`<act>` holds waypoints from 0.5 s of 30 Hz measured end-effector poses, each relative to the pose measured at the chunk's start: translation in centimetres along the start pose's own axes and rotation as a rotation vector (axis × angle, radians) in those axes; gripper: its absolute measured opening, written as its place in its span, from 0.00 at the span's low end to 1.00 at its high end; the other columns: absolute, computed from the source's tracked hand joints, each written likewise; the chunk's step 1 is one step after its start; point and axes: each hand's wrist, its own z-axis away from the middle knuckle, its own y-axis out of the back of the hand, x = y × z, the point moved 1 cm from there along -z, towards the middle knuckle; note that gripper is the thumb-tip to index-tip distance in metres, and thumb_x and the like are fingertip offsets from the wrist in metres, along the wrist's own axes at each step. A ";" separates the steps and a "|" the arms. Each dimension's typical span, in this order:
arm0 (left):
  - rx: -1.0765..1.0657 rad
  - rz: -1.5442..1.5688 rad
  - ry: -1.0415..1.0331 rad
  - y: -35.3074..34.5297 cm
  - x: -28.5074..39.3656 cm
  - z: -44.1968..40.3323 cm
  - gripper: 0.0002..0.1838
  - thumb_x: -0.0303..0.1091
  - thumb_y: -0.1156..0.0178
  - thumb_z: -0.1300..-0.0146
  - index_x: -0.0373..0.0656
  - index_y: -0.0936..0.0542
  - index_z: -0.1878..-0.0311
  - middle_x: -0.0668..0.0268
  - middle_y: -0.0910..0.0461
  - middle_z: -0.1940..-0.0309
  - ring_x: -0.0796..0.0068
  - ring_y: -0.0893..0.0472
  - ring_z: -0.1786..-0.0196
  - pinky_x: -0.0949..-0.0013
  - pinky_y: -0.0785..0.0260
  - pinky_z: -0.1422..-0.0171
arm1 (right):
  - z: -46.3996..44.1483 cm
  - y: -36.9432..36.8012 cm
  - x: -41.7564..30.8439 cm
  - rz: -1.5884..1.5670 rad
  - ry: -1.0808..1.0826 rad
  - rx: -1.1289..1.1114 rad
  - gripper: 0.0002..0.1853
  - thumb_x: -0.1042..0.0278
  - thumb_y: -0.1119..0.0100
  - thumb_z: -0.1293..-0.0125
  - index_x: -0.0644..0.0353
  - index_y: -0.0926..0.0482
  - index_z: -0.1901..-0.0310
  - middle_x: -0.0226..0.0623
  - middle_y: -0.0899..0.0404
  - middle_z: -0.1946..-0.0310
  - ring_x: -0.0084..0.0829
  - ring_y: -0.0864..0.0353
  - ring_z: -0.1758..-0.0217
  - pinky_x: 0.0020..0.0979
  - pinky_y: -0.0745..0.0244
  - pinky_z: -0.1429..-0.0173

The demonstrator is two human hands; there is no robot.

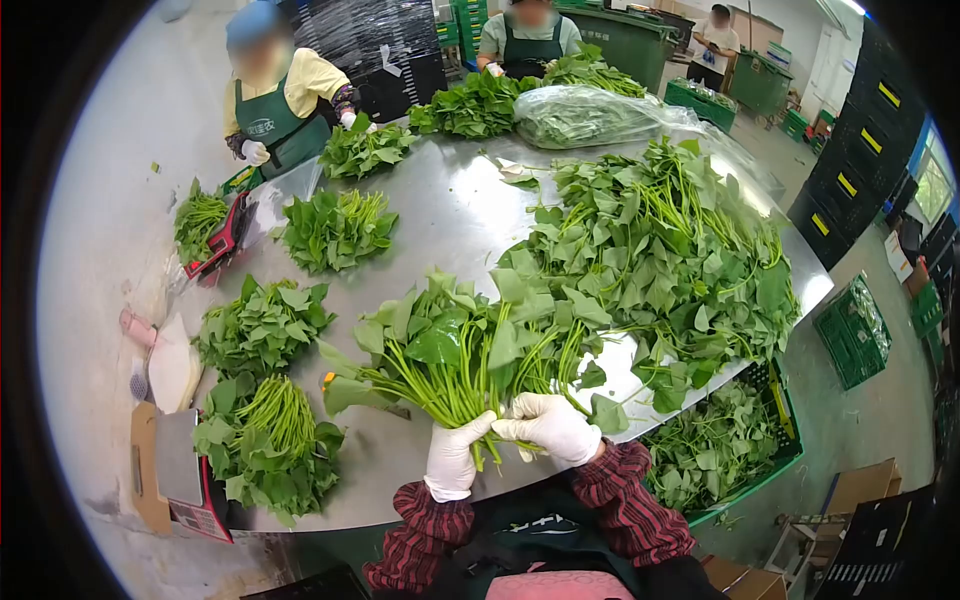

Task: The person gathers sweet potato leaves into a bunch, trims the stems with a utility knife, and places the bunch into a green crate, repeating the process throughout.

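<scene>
In the head view my left hand (455, 458), in a white glove, is wrapped round the lower stems of a bunch of leafy greens (450, 345), whose leaves fan out away from me. Close beside it my right hand (552, 428), also gloved, is closed with its fingertips at the stem ends. Several stems run into its grip, partly hidden by the fingers. Just beyond, a large loose heap of leafy greens (650, 245) spreads over the right of the metal table (455, 205). Left of the bunch lies a tool with a yellow end (328, 380), mostly covered by leaves.
Bunched greens (262, 325) stand along the table's left side, near a red-edged scale (195, 470). A plastic bag of greens (590, 118) lies at the back. Below the right edge sits a green crate (790, 425). Two aproned people (285, 115) (520, 45) stand across the table.
</scene>
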 end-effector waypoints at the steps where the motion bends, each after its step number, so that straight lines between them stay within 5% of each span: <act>1: -0.014 -0.058 -0.008 -0.1 0.0 0.0 0.15 0.19 0.40 0.45 0.36 0.24 0.52 0.66 0.20 0.61 0.75 0.21 0.60 0.72 0.29 0.53 | 0.1 -0.1 -0.2 0.038 0.055 0.083 0.12 0.63 0.36 0.41 0.62 0.26 0.66 0.26 0.26 0.81 0.15 0.32 0.82 0.17 0.39 0.78; 7: -0.018 -0.210 -0.094 -1.3 0.2 0.4 0.15 0.19 0.38 0.48 0.35 0.23 0.55 0.65 0.20 0.62 0.76 0.21 0.61 0.73 0.29 0.54 | -0.3 0.4 -0.1 0.315 0.293 0.289 0.15 0.64 0.34 0.44 0.65 0.26 0.63 0.23 0.28 0.77 0.12 0.34 0.77 0.16 0.38 0.75; 12: -0.072 -0.276 -0.043 -0.9 0.3 0.6 0.14 0.19 0.37 0.49 0.35 0.22 0.56 0.65 0.19 0.63 0.77 0.21 0.62 0.73 0.29 0.54 | 0.3 2.9 0.3 -0.089 0.052 -0.178 0.16 0.62 0.35 0.43 0.64 0.25 0.59 0.25 0.28 0.78 0.14 0.34 0.81 0.18 0.39 0.78; 15: -0.087 -0.299 0.023 -1.1 0.2 0.8 0.14 0.18 0.38 0.50 0.35 0.21 0.58 0.65 0.19 0.63 0.76 0.21 0.62 0.73 0.29 0.55 | 0.6 3.3 0.2 0.048 0.033 -0.175 0.16 0.60 0.34 0.44 0.64 0.25 0.63 0.26 0.27 0.81 0.16 0.33 0.83 0.19 0.42 0.81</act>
